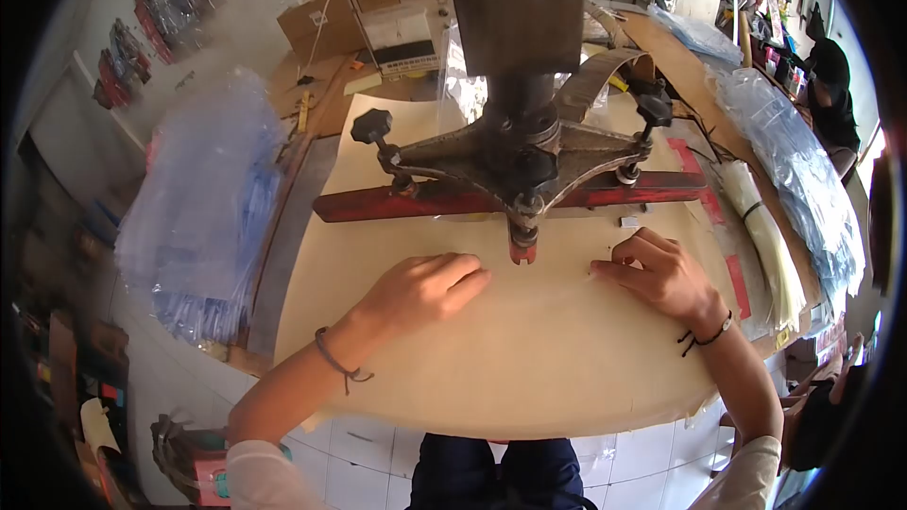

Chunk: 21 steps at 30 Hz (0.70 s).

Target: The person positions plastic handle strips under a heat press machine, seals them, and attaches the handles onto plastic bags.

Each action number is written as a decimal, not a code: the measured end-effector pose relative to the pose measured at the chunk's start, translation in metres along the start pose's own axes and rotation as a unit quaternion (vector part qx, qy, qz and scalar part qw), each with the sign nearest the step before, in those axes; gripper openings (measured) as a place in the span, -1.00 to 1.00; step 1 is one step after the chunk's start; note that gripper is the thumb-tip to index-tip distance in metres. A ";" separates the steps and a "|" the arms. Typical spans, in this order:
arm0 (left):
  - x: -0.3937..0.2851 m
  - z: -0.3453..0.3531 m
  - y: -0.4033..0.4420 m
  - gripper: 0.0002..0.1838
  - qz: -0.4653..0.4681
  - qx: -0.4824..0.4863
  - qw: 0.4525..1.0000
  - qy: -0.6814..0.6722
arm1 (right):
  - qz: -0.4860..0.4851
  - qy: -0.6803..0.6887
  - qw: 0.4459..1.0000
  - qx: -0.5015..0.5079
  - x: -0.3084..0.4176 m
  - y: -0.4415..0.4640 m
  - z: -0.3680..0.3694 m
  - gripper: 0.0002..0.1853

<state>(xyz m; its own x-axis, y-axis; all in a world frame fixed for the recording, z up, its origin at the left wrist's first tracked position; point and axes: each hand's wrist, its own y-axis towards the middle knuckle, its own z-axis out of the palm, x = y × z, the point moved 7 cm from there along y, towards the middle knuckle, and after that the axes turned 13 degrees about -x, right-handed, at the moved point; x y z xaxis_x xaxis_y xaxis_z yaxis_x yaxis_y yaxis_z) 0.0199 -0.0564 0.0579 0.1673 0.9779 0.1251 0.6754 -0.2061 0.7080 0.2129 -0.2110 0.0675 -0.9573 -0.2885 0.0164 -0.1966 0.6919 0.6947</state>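
Observation:
My left hand rests low over the tan sheet covering the work surface, its fingers bent and pressed together. To the right, my right hand has its thumb and fingers drawn together near the sheet. Whatever either hand pinches, if anything, is too thin or hidden to make out. Between and beyond them hangs a metal press head with black knobs. A long red bar is fixed across under it, and a short red-tipped guide points toward me. A small pale piece lies near my right hand.
Stacks of clear plastic bags lie left and right. A tied bundle of pale strips sits at the right edge. Behind stand a control box and a cardboard box. Another person is at far right.

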 end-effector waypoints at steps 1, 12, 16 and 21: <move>-0.001 0.000 0.000 -0.81 0.002 -0.009 1.000 0.005 | 0.016 0.000 1.000 0.002 -0.001 0.001 0.002 -0.69; -0.001 0.008 0.007 -0.74 0.048 -0.026 0.999 -0.002 | -0.025 0.036 0.999 0.014 -0.006 0.013 0.015 -0.75; -0.002 0.003 0.004 -0.71 0.039 -0.003 0.999 -0.006 | -0.036 0.061 0.997 0.008 -0.008 0.007 0.012 -0.76; 0.001 0.001 0.009 -0.74 0.043 -0.003 0.999 -0.023 | -0.030 0.059 0.998 0.008 -0.008 0.008 0.014 -0.73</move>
<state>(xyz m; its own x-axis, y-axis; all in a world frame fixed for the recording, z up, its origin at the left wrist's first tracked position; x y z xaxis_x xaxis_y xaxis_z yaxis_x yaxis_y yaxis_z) 0.0269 -0.0573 0.0634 0.2571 0.9539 0.1547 0.6522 -0.2893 0.7007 0.2165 -0.1941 0.0629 -0.9125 -0.4048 0.0595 -0.2576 0.6815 0.6850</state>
